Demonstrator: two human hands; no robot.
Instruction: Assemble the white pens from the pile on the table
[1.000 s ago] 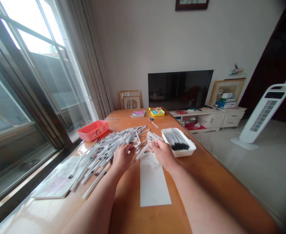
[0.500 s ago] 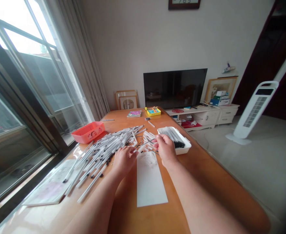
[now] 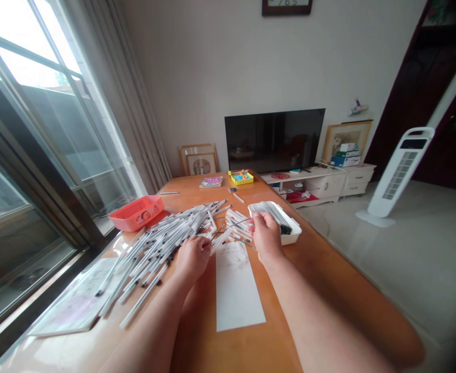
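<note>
A big heap of white pens [image 3: 166, 238] lies across the orange wooden table [image 3: 329, 280]. My left hand [image 3: 192, 255] rests at the heap's near edge, fingers curled round a white pen barrel. My right hand [image 3: 266, 233] is raised a little above the table, pinching a thin dark refill [image 3: 240, 223] that points left. Just behind it stands a white tray [image 3: 293, 235] holding several thin refills with black tips. A white sheet of paper [image 3: 238, 290] lies between my forearms.
A red plastic tray [image 3: 136, 213] sits at the table's left edge by the window. A yellow box [image 3: 241, 177], a small book [image 3: 211, 182] and a loose pen [image 3: 168, 192] lie at the far end. Papers [image 3: 76, 303] lie near left. Beyond are a TV and a tower fan [image 3: 397, 176].
My right hand has lifted from the table with a thin refill pinched in it. My left hand has closed on a pen barrel at the heap's edge. The camera shifted slightly.
</note>
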